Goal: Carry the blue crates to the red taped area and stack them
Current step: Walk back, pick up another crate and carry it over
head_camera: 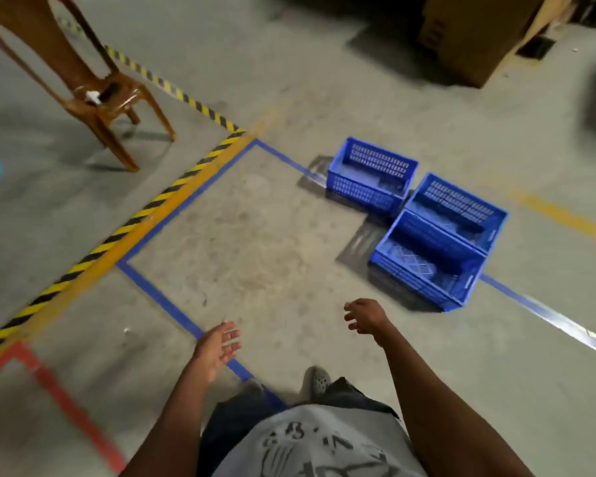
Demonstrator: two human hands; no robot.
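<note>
Three blue crates stand on the concrete floor to my right, on the far edge of a blue-taped square. The nearest crate (427, 259) touches a second crate (458, 210) behind it; a third crate (370, 177) sits further left. All are empty and upright. Red tape (54, 383) marks an area at the lower left. My left hand (217, 347) is held out low, fingers apart, holding nothing. My right hand (367, 316) is also held out with fingers loosely curled and empty, a short way from the nearest crate.
A brown plastic chair (93, 94) stands at the upper left beyond yellow-black hazard tape (117, 232). Cardboard boxes (475, 32) sit at the top right. Blue tape (159, 297) outlines the square in front of me. My shoe (319, 382) shows below.
</note>
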